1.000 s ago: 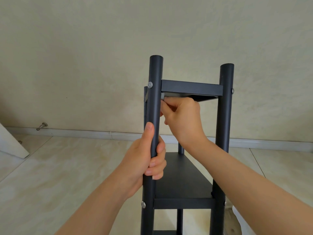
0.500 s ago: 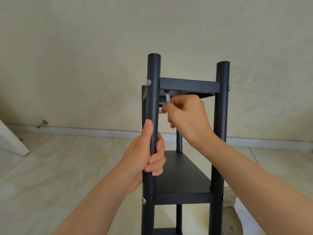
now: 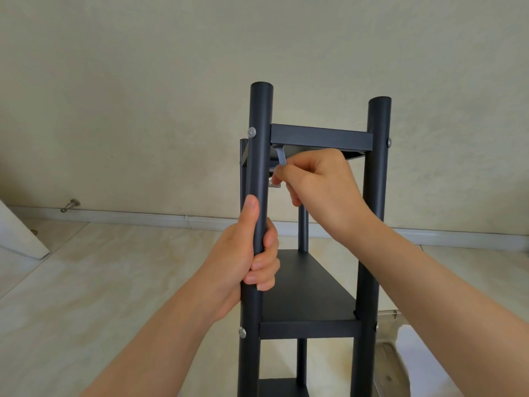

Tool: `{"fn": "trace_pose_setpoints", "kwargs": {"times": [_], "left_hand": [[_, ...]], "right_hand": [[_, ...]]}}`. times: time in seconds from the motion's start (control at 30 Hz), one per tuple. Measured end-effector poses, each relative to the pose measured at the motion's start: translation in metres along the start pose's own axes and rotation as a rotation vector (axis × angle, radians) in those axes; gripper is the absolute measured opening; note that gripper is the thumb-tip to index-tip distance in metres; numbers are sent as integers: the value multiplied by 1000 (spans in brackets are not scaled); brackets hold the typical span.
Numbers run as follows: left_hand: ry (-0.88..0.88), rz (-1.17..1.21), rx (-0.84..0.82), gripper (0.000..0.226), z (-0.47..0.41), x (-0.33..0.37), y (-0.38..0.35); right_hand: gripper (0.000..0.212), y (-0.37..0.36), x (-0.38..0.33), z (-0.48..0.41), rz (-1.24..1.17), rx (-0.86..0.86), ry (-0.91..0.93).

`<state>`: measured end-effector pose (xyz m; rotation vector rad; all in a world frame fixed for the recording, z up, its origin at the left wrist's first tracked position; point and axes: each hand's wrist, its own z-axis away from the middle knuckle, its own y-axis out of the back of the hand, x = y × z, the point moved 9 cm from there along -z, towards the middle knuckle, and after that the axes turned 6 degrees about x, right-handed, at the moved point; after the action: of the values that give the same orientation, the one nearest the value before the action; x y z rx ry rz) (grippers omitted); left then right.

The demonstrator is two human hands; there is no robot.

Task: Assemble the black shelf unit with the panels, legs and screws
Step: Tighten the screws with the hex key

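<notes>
Black shelf unit (image 3: 312,293) stands upright on the tiled floor (image 3: 100,282) at the centre of the view, its round legs rising past the top panel (image 3: 320,138). Left hand (image 3: 243,262) is wrapped tight around the near left leg (image 3: 259,173), thumb pointing up along the tube, fingers curled round the front, between the top panel and the middle panel (image 3: 306,287). Right hand (image 3: 320,184) is closed in a pinching grip on a small silver hex key (image 3: 281,156), which reaches up toward 12 o'clock under the top panel just beside the near left leg. What the key's tip meets is hidden by the panel edge. Silver screw heads show on the legs: one at the top left joint (image 3: 251,132), one at the top right (image 3: 388,142), one at the middle left (image 3: 242,332). A door stop (image 3: 70,204) sticks out of the wall base at 9 o'clock, well apart from the shelf.
</notes>
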<state>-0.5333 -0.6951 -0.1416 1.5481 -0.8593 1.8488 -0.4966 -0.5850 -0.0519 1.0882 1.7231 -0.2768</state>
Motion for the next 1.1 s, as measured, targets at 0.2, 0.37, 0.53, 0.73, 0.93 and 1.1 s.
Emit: {"fn": "trace_pose_setpoints", "kwargs": {"times": [0.2, 0.37, 0.53, 0.73, 0.93, 1.1], "left_hand": [[-2, -1, -8, 62, 1, 1, 0], [-1, -4, -15, 62, 1, 0, -1], [0, 3, -38, 62, 2, 0, -3], [16, 4, -76, 61, 1, -1, -2], [20, -1, -80, 62, 1, -1, 1], [14, -11, -86, 62, 1, -1, -2]], "right_hand": [[32, 2, -2, -1, -19, 62, 57], [39, -4, 2, -2, -22, 98, 82], [39, -8, 6, -3, 7, 146, 105], [38, -13, 8, -5, 19, 194, 160], [33, -14, 8, -5, 18, 116, 112], [34, -22, 16, 2, 87, -64, 2]]}}
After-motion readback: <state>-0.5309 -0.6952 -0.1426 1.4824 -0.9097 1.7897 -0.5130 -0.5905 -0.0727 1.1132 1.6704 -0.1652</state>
